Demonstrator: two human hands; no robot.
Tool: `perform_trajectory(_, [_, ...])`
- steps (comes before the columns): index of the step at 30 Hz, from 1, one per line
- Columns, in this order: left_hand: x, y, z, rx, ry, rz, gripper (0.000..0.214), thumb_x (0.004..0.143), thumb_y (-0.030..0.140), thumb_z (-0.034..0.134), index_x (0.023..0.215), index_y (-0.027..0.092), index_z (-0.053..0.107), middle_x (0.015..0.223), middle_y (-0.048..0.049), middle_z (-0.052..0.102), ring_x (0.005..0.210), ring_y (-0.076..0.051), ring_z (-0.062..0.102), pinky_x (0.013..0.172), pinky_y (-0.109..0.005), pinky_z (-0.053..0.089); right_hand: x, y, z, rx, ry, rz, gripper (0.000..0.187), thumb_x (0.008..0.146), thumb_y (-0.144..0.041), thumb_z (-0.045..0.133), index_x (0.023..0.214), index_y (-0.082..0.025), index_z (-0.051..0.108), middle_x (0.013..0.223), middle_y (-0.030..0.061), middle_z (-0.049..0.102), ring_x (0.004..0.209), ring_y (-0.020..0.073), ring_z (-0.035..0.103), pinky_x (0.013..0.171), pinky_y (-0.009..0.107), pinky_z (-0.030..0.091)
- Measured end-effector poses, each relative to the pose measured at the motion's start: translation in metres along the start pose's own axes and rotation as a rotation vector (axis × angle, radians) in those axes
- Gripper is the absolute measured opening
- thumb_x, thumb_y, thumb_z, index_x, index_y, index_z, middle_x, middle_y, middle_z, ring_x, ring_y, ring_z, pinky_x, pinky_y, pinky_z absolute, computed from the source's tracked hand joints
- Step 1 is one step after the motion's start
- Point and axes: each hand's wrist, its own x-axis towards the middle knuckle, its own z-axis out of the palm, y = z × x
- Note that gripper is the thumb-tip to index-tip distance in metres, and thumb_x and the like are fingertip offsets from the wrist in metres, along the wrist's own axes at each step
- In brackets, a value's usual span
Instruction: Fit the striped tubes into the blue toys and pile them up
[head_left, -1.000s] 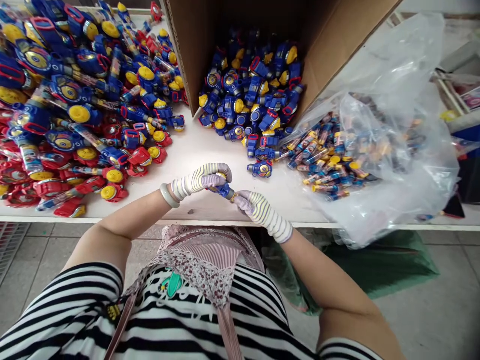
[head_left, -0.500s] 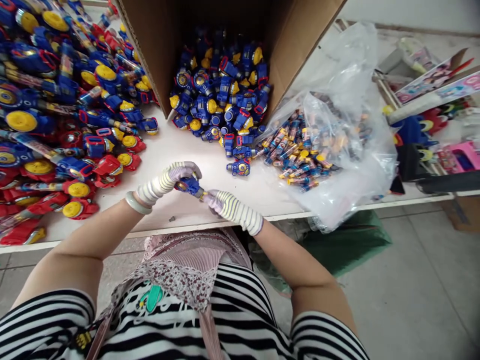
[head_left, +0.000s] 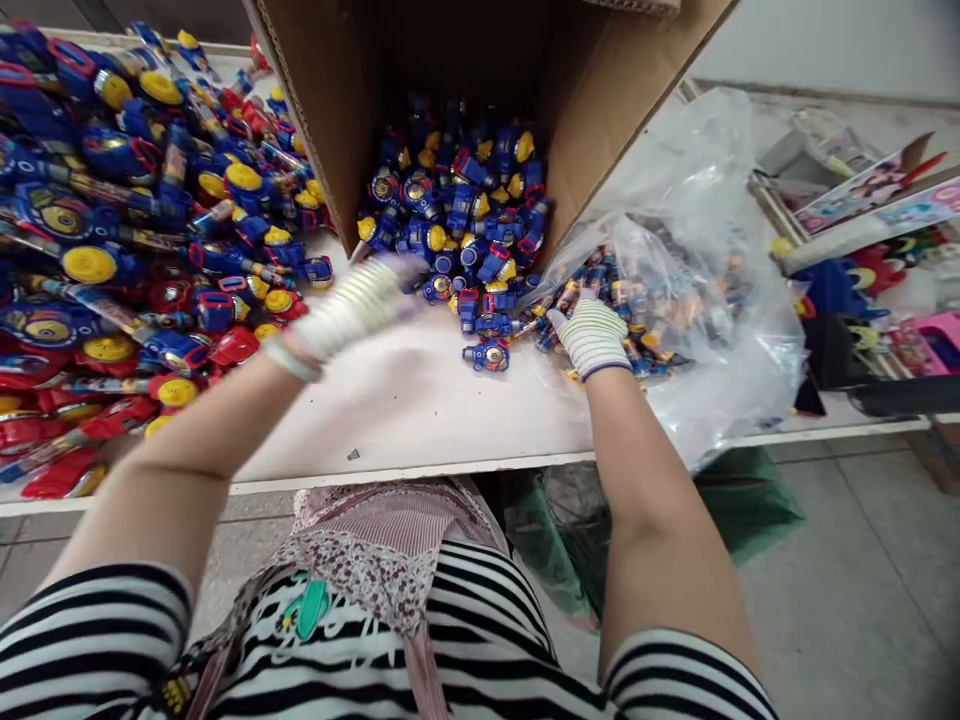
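My left hand (head_left: 364, 300), in a striped knit glove, is above the table in front of the cardboard box and smeared by motion. Whether it holds anything I cannot make out. My right hand (head_left: 592, 335), gloved alike, lies on the heap of small printed tubes (head_left: 652, 345) with yellow and orange ends, its thumb and forefinger apart. These tubes spill from a clear plastic bag (head_left: 720, 400). Between my hands, a blue toy watch-like piece (head_left: 487, 356) with a round dial lies at the front of a pile of similar blue pieces (head_left: 450, 215).
An open cardboard box (head_left: 600, 130) on its side holds the blue pile. Many red and blue toys with yellow discs (head_left: 90, 265) and tubes attached cover the left of the white table (head_left: 420, 420). Trays with printed cards (head_left: 885, 190) stand at right. A green bag (head_left: 750, 500) is below the edge.
My hands have parted. The left has moved up and slightly left, and the blue toy both hands held no longer shows. My right hand has moved right onto the tubes.
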Motion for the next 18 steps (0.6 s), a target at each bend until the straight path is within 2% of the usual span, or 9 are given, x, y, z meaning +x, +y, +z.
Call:
perform_trajectory(1, [0.003,0.016,0.038,0.007,-0.106,0.044,0.051,0.08,0.033,0.075,0.126,0.014,0.065,0.118,-0.012,0.067,0.11,-0.027,0.066,0.102,-0.041,0.054,0.002,-0.003,0.0,-0.008,-0.019,0.023,0.074,0.091,-0.051,0.061,0.149,-0.008,0.042,0.128,0.0274,0.065,0.115,0.0407,0.065,0.092,0.054,0.052])
perform_trajectory(3, [0.011,0.047,0.101,0.178,-0.385,0.114,0.063,0.085,0.038,0.074,0.139,0.012,0.056,0.122,-0.0186,0.063,0.11,-0.033,0.064,0.094,-0.047,0.055,0.002,-0.002,0.0,0.002,-0.045,0.029,0.073,0.092,-0.044,0.062,0.152,-0.008,0.039,0.126,0.0263,0.067,0.115,0.0387,0.066,0.094,0.052,0.052])
perform_trajectory(4, [0.014,0.06,0.124,0.254,-0.426,0.122,0.065,0.085,0.036,0.074,0.142,0.013,0.053,0.125,-0.0209,0.06,0.11,-0.036,0.064,0.091,-0.05,0.055,0.0,0.003,0.0,0.023,-0.046,0.006,0.072,0.092,-0.039,0.061,0.152,-0.007,0.038,0.127,0.0261,0.066,0.116,0.0376,0.066,0.097,0.051,0.051])
perform_trajectory(5, [0.016,0.07,0.141,0.316,-0.465,0.142,0.056,0.088,0.031,0.07,0.139,0.012,0.055,0.125,-0.0226,0.059,0.111,-0.037,0.063,0.089,-0.051,0.054,-0.003,0.01,0.002,0.059,-0.036,-0.031,0.07,0.092,-0.036,0.061,0.152,-0.006,0.04,0.131,0.026,0.065,0.119,0.0366,0.064,0.1,0.049,0.05])
perform_trajectory(7, [0.017,0.08,0.156,0.337,-0.478,0.192,0.037,0.09,0.017,0.06,0.126,0.012,0.062,0.123,-0.0233,0.058,0.112,-0.039,0.061,0.087,-0.052,0.053,-0.016,0.027,0.008,0.175,0.003,-0.128,0.061,0.091,-0.033,0.059,0.144,-0.005,0.05,0.135,0.0251,0.062,0.124,0.0351,0.062,0.106,0.047,0.047])
perform_trajectory(9, [0.011,0.075,0.153,0.146,-0.468,0.199,0.025,0.084,0.009,0.061,0.109,0.011,0.066,0.114,-0.0214,0.062,0.108,-0.037,0.061,0.086,-0.049,0.052,-0.036,0.042,0.02,0.344,0.041,-0.225,0.054,0.09,-0.037,0.057,0.135,-0.007,0.059,0.134,0.0235,0.064,0.124,0.0344,0.062,0.107,0.047,0.047])
perform_trajectory(12, [-0.006,0.052,0.126,-0.364,-0.402,-0.02,0.03,0.078,0.015,0.07,0.107,0.013,0.06,0.094,-0.0134,0.066,0.088,-0.028,0.066,0.076,-0.041,0.055,-0.079,0.048,0.045,0.593,0.05,-0.388,0.05,0.092,-0.047,0.051,0.128,-0.015,0.064,0.126,0.0195,0.069,0.118,0.0338,0.065,0.102,0.051,0.05])
perform_trajectory(15, [-0.025,0.027,0.093,-0.754,-0.265,-0.275,0.036,0.09,0.034,0.058,0.119,0.014,0.055,0.093,-0.0102,0.066,0.079,-0.021,0.068,0.065,-0.031,0.056,-0.121,0.027,0.062,0.712,-0.012,-0.535,0.047,0.094,-0.051,0.047,0.123,-0.019,0.065,0.118,0.0172,0.073,0.108,0.0325,0.069,0.096,0.05,0.053])
perform_trajectory(18, [-0.044,0.018,0.072,-0.974,-0.119,-0.395,0.041,0.09,0.044,0.058,0.116,0.013,0.058,0.099,-0.0109,0.064,0.083,-0.019,0.069,0.061,-0.023,0.055,-0.144,-0.007,0.062,0.692,-0.063,-0.596,0.048,0.096,-0.049,0.047,0.125,-0.015,0.064,0.117,0.0178,0.073,0.104,0.0309,0.07,0.092,0.045,0.054])
